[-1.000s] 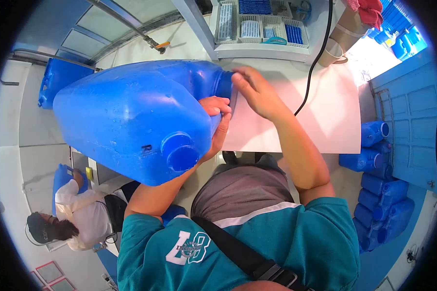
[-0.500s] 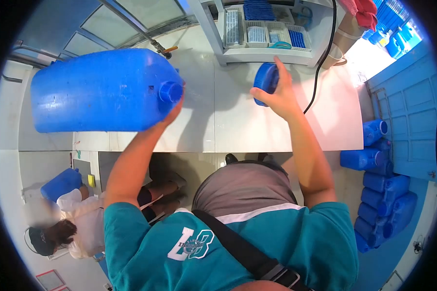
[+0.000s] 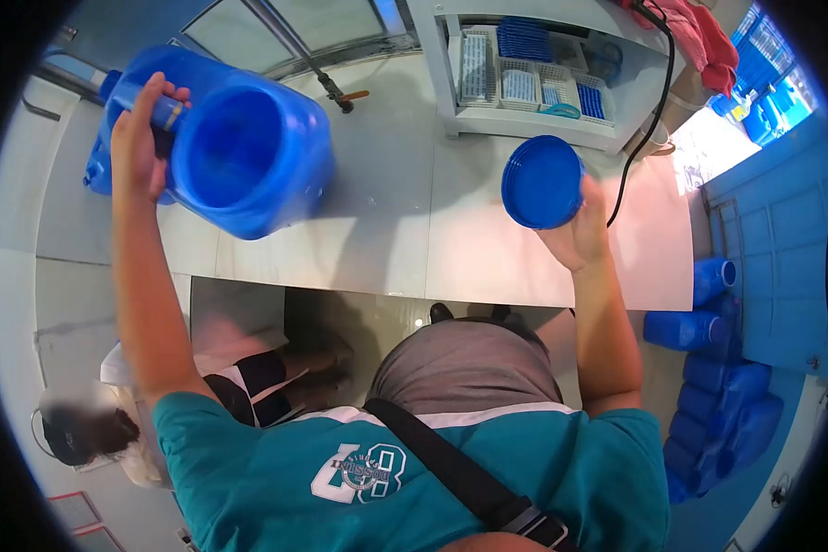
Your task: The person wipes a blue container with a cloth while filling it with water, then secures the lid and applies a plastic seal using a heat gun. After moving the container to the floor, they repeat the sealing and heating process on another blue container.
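Observation:
A large blue plastic jug [image 3: 296,156] is at the left above the white counter, tilted so that its wide round mouth faces me and its dark inside shows. My left hand [image 3: 145,138] is closed round the handle beside that mouth; part of the grip is hidden. On the right, my right hand [image 3: 575,225] holds a round blue lid [image 3: 543,182] by its edge, the ridged inner side turned up towards me. The lid is held over the counter [image 3: 386,248], well apart from the jug.
A tap with an orange lever [image 3: 351,95] stands behind the jug. At the back, a white shelf [image 3: 534,124] holds baskets of small packs. A black cable [image 3: 627,152] hangs over the counter's right side. Several blue jugs [image 3: 718,396] stack at right; another person [image 3: 110,423] is lower left.
The jug has turned so its wide mouth now faces me, and my left hand has moved from its right end to the handle. The lid has tipped to face up and shifted slightly right.

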A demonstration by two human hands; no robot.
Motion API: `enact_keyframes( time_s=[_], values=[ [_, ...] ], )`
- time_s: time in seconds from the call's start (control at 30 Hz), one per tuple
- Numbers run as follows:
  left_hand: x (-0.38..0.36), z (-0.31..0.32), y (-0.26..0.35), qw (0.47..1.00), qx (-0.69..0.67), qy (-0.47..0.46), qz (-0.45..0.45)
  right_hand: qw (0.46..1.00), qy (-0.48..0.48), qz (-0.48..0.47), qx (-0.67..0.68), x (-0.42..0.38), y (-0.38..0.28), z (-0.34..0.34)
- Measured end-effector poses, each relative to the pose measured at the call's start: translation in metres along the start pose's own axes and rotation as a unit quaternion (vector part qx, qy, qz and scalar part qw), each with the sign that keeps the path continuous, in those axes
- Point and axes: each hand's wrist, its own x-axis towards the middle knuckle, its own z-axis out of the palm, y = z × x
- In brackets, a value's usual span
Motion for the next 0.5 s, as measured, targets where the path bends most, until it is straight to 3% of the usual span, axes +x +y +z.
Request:
enact_keyframes(
  time_s=[0.03,0.1,0.17,0.23,0.3,0.4,0.43,0.5],
  values=[
    [0.017,-0.017,-0.001,1.0,0.001,0.005,0.0,1.0,-0.027,0.007,-0.009,0.003,0.004,0.003],
    [0.042,-0.034,-0.001,0.975,-0.163,-0.105,-0.112,0.999,-0.018,0.034,-0.018,0.011,0.013,0.009],
    [0.051,-0.031,-0.005,0.973,-0.172,-0.046,-0.144,0.998,-0.011,0.059,-0.03,0.019,0.02,0.016],
    [0.058,-0.033,-0.015,0.946,-0.192,-0.113,-0.237,0.996,-0.027,0.081,-0.036,0.027,0.027,0.022],
    [0.044,-0.018,-0.016,0.946,-0.182,-0.136,-0.233,0.994,-0.025,0.094,-0.045,0.032,0.034,0.026],
    [0.041,-0.015,-0.009,0.973,-0.067,-0.087,-0.202,0.992,-0.018,0.103,-0.066,0.037,0.047,0.028],
    [0.045,-0.02,-0.007,0.983,0.093,-0.051,-0.153,0.991,-0.011,0.102,-0.081,0.038,0.051,0.029],
    [0.046,-0.028,-0.002,0.927,0.374,0.005,-0.032,0.989,0.001,0.103,-0.107,0.039,0.06,0.027]
  ],
)
